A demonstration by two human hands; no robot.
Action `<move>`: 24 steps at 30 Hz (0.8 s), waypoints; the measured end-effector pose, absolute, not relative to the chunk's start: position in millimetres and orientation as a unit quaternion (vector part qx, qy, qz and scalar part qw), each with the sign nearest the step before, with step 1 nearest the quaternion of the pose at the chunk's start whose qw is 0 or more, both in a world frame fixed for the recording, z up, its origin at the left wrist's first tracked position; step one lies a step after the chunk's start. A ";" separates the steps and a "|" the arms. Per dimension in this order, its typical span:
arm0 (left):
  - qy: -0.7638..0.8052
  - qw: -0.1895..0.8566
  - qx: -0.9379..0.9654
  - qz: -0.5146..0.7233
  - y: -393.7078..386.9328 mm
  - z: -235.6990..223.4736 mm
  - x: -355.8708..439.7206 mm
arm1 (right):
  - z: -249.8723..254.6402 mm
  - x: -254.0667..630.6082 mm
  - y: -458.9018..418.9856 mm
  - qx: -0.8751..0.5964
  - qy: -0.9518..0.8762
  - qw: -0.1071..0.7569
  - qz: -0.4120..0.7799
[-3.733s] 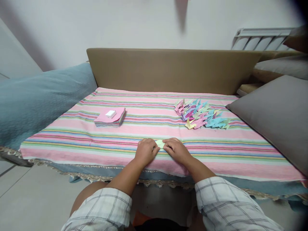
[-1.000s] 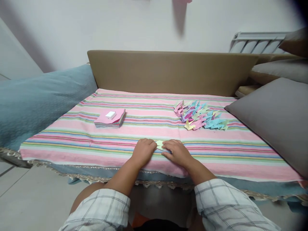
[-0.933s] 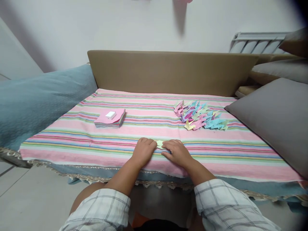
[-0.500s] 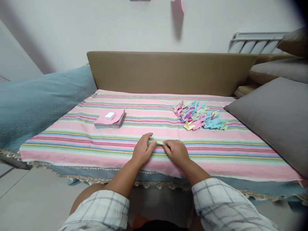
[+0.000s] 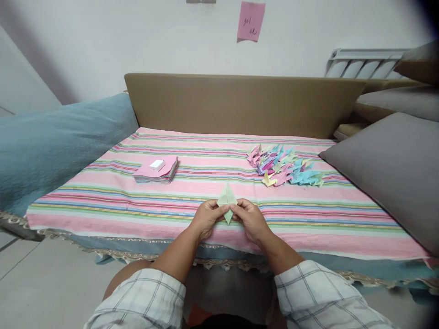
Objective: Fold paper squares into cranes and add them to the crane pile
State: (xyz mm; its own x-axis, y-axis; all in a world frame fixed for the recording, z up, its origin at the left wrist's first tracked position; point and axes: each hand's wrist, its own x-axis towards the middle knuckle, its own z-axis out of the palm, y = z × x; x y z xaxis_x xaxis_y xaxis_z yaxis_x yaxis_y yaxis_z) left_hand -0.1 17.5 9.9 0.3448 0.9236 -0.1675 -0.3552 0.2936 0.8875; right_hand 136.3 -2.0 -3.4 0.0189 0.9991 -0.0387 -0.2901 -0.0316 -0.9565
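Note:
A pale green folded paper (image 5: 227, 196), shaped like a diamond with a slit up its middle, is held just above the striped cloth near the front of the seat. My left hand (image 5: 207, 217) pinches its left side, thumb on top. On the right side my right hand (image 5: 249, 218) grips it the same way, and the two thumb tips nearly meet at the paper's middle. Its upper point faces away from me and its lower point toward me. Fingers beneath the paper are partly hidden.
Folded paper cranes (image 5: 284, 167) in several colours lie clustered at the right. At the left is a stack of coloured paper (image 5: 154, 172) with a small white block (image 5: 157, 165) on top. A grey cushion (image 5: 387, 169) borders the right; a pink note (image 5: 251, 21) hangs on the wall.
The green paper was seen nearly edge-on between my hands; now its diamond face shows upright toward me. My thumbs have come together at its middle. The wall note hangs flatter.

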 end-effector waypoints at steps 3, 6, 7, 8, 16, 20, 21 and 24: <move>0.374 0.711 0.390 0.450 17.7 10.2 1.3 | -3.0 137.0 -2.7 -0.449 -0.429 0.547 0.561; 0.393 0.684 0.422 0.446 19.6 12.2 -1.7 | 0.5 140.3 -1.9 -0.459 -0.450 0.526 0.557; 0.397 0.676 0.438 0.441 20.4 13.2 -3.5 | 1.9 141.6 -1.2 -0.461 -0.445 0.526 0.559; 0.399 0.670 0.452 0.433 21.4 14.1 -5.5 | 3.2 142.9 -0.3 -0.463 -0.433 0.530 0.563; 0.389 0.602 0.637 0.284 26.4 18.0 -17.7 | 0.0 152.0 8.8 -0.469 -0.375 0.567 0.564; 0.445 0.433 0.740 0.258 29.4 19.3 -20.3 | -10.1 156.1 13.8 -0.502 -0.436 0.533 0.523; 0.464 0.376 0.763 0.248 30.5 19.0 -20.5 | -12.5 157.0 15.0 -0.514 -0.453 0.524 0.507; 0.490 0.222 0.817 0.205 33.8 15.6 -19.6 | -17.8 159.1 17.5 -0.554 -0.508 0.490 0.441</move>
State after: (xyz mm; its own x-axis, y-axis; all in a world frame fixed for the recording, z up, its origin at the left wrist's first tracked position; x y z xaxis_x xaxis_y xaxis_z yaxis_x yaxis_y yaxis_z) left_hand -19.6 33.8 15.6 0.4348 0.8928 0.1175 0.7103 -0.4202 0.5647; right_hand 159.1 17.5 -17.8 0.0953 0.9954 0.0087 0.1306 -0.0038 -0.9914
